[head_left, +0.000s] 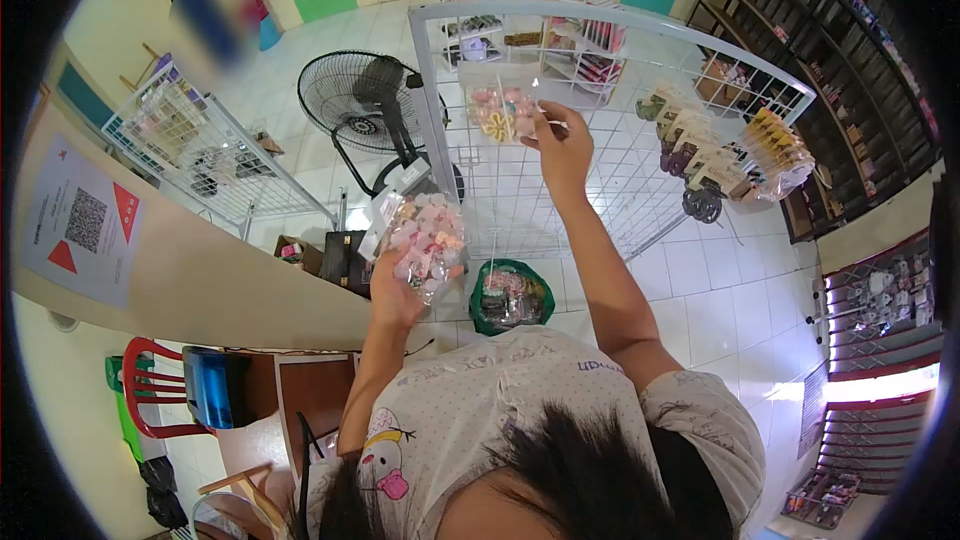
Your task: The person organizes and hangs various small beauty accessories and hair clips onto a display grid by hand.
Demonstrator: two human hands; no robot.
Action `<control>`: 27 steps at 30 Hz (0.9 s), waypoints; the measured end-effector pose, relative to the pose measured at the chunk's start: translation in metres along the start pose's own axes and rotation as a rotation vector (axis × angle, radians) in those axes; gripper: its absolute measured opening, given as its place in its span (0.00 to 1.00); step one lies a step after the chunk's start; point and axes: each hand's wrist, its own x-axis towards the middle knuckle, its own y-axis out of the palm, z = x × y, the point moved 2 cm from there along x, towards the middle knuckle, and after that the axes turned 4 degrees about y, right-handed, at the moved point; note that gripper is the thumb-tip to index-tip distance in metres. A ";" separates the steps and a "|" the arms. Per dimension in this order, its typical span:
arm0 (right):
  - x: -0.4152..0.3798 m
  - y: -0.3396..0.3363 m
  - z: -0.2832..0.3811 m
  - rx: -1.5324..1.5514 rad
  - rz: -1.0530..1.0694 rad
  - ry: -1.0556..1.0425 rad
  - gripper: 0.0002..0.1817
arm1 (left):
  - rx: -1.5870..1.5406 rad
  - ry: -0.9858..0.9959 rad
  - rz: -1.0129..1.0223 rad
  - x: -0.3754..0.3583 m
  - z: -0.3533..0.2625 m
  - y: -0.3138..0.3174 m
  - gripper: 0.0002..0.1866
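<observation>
My left hand (396, 290) is closed around a bunch of clear packets (428, 240) filled with pink and white hair accessories, their white cards sticking up at the top left. My right hand (560, 145) reaches out to the white wire grid rack (600, 190). Its thumb and fingers pinch the right edge of one clear packet (497, 110) of pink pieces with a yellow flower-shaped one. That packet lies against the upper left of the grid. Farther right on the grid hang several carded packets (700, 145) and a bundle of yellow-topped packets (775, 145).
A green bag (512, 297) of packets stands on the floor below the grid. Behind it at left is a black fan (365, 110). A counter with a QR sign (85, 215) borders my left side; dark shelves (850, 70) line the right. A blurred person (210, 20) is far left.
</observation>
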 end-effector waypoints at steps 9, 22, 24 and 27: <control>-0.083 0.003 0.008 -0.211 0.327 0.125 0.19 | 0.208 0.007 0.152 0.012 0.005 0.024 0.27; -0.099 -0.006 0.025 -0.247 0.496 0.176 0.22 | 0.373 0.257 0.157 0.009 0.017 0.037 0.23; -0.101 -0.004 0.027 -0.230 0.409 0.103 0.20 | 0.436 0.432 0.165 0.007 0.019 0.043 0.22; -0.095 -0.007 0.031 -0.210 0.511 0.192 0.15 | 0.307 0.439 0.117 0.010 0.021 0.035 0.21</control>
